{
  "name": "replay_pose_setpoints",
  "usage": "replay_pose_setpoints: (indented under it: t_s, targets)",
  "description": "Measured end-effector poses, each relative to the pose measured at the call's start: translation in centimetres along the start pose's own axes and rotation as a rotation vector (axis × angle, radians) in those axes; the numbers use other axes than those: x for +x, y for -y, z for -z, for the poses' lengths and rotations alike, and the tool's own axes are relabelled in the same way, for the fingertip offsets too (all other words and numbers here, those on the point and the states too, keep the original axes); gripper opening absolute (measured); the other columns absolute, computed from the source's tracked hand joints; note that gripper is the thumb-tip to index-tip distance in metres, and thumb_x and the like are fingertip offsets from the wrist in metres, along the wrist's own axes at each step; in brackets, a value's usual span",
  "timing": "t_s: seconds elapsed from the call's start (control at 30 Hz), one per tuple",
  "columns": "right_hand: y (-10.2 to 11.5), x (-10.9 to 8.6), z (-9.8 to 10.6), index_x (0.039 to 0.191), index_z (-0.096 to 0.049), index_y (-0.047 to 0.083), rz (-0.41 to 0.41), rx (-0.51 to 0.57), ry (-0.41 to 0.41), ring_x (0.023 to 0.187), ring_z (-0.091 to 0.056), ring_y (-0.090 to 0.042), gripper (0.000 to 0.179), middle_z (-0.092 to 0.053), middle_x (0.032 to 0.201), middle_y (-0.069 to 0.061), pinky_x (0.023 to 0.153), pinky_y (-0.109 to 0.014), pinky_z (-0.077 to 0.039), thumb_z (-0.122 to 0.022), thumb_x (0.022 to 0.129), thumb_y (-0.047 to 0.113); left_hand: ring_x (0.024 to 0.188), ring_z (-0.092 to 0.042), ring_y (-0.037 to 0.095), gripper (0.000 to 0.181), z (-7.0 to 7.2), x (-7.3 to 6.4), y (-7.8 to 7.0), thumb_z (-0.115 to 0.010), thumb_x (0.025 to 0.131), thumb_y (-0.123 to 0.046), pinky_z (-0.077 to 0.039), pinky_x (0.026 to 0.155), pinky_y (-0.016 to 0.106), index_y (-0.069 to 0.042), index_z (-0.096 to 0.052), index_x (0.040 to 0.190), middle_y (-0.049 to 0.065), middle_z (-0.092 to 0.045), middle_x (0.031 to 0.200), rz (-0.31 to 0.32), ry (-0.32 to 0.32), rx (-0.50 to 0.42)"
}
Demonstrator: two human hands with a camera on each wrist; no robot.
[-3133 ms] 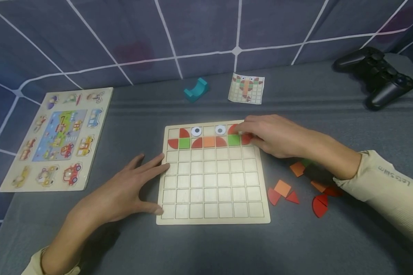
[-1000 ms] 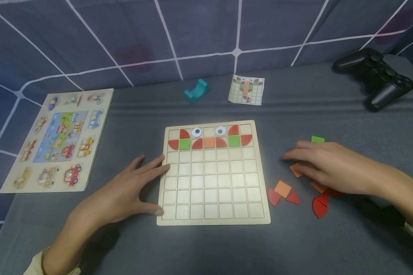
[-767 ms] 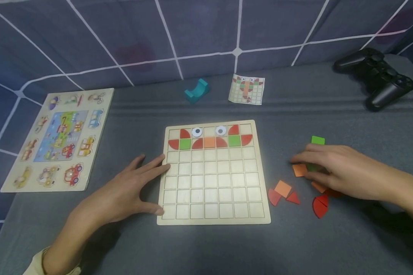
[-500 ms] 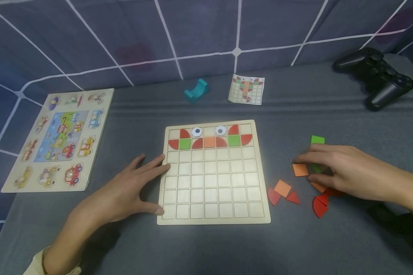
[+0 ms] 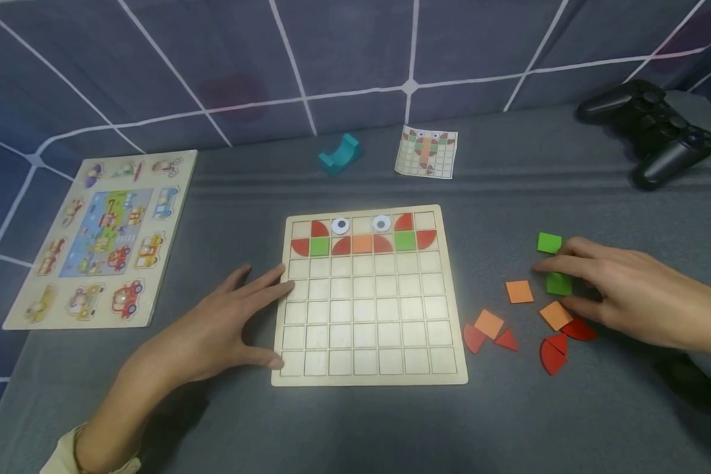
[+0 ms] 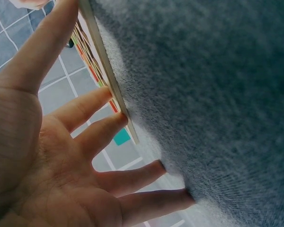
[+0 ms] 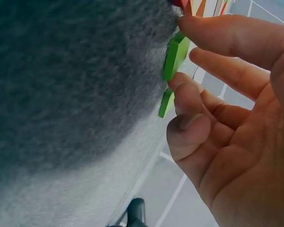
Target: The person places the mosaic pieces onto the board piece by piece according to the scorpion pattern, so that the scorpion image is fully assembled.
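Observation:
My left hand (image 5: pixel 213 332) lies spread at the left edge of the wooden grid board (image 5: pixel 364 329). Its thumb and two fingertips touch that edge, as the left wrist view also shows. To the right of the board, my right hand (image 5: pixel 622 293) has its thumb and fingers at opposite sides of a green square tile (image 5: pixel 559 284), pinching it low at the cloth. In the right wrist view this green tile (image 7: pixel 176 56) stands between thumb and fingertips. A second green tile (image 5: pixel 550 242) lies just beyond the fingers. Red quarter-circles, green and orange squares and two eye discs (image 5: pixel 382 224) fill board cells.
Orange squares (image 5: pixel 519 291) and red pieces (image 5: pixel 552 357) lie loose right of the board. Behind it are a printed pattern card (image 5: pixel 426 153) and a teal arch block (image 5: pixel 340 155). A picture puzzle (image 5: pixel 103 240) lies left, a black game controller (image 5: pixel 648 135) back right.
My right hand has left the board's upper right corner for the loose tiles. It has since shifted right with the green tile, away from the orange square. My left hand stays put.

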State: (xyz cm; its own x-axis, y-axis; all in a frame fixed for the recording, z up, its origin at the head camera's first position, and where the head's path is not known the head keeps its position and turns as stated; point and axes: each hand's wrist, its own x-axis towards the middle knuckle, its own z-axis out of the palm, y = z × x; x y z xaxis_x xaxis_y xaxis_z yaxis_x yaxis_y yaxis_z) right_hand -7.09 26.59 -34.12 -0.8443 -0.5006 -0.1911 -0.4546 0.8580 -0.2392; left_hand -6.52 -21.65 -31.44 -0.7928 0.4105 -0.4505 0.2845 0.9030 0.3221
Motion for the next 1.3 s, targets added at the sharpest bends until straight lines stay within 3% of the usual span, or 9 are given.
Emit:
replay_pose_setpoints:
  t_s: [0.37, 0.53, 0.67, 0.87, 1.1, 1.3]
  targets:
    - [-0.8, -0.7, -0.4, 0.114, -0.07, 0.008, -0.013, -0.017, -0.052, 0.065, -0.042, -0.002, 0.047, -0.053, 0.088, 0.01, 0.055, -0.027, -0.039, -0.088, 0.072, 0.016, 0.143, -0.012, 0.052, 0.104, 0.1, 0.2, 0.0, -0.085, 0.066, -0.058, -0.027, 0.099, 0.074, -0.023, -0.04, 0.153, 0.0, -0.021, 0.163, -0.019, 0.004, -0.004]
    - [-0.8, -1.0, -0.7, 0.111, -0.071, 0.006, -0.026, -0.029, -0.118, 0.06, -0.037, 0.001, 0.045, -0.049, 0.081, 0.012, 0.053, -0.025, -0.035, -0.089, 0.071, 0.02, 0.143, -0.012, 0.052, 0.104, 0.1, 0.2, 0.1, -0.084, 0.066, -0.059, -0.028, 0.098, 0.074, -0.024, -0.039, 0.153, -0.001, -0.021, 0.163, -0.024, 0.005, -0.007]
    - [-0.8, -1.2, -0.9, 0.105, -0.073, 0.009, 0.003, -0.037, -0.171, 0.059, -0.035, 0.003, 0.04, -0.047, 0.079, 0.014, 0.052, -0.025, -0.034, -0.089, 0.069, 0.019, 0.143, -0.012, 0.052, 0.104, 0.1, 0.2, 0.2, -0.084, 0.066, -0.059, -0.028, 0.099, 0.074, -0.024, -0.039, 0.153, 0.0, -0.021, 0.163, -0.022, 0.008, -0.012]
    - [-0.3, -1.1, -0.9, 0.102, -0.075, 0.011, 0.03, -0.028, -0.183, 0.061, -0.035, 0.002, 0.037, -0.049, 0.083, 0.013, 0.051, -0.024, -0.033, -0.089, 0.068, 0.016, 0.143, -0.011, 0.052, 0.104, 0.1, 0.1, 0.1, -0.084, 0.066, -0.059, -0.029, 0.098, 0.074, -0.024, -0.039, 0.153, -0.001, -0.021, 0.163, -0.011, 0.014, -0.016]
    - [1.3, 0.5, 0.0, 0.104, -0.076, 0.013, 0.071, 0.014, -0.184, 0.062, -0.04, -0.001, 0.033, -0.055, 0.088, 0.009, 0.051, -0.024, -0.034, -0.087, 0.073, 0.016, 0.144, -0.012, 0.051, 0.104, 0.1, 0.0, 0.1, -0.084, 0.066, -0.058, -0.028, 0.098, 0.074, -0.023, -0.04, 0.153, 0.0, -0.021, 0.163, -0.015, 0.006, -0.01]
    - [4.2, 3.0, 1.3, 0.108, -0.075, 0.013, 0.124, 0.105, -0.18, 0.065, -0.046, -0.004, 0.032, -0.058, 0.09, 0.008, 0.055, -0.024, -0.04, -0.084, 0.078, 0.015, 0.143, -0.012, 0.052, 0.104, 0.1, -0.1, 0.1, -0.084, 0.065, -0.059, -0.029, 0.098, 0.074, -0.023, -0.04, 0.153, 0.001, -0.022, 0.163, -0.022, -0.005, -0.007]
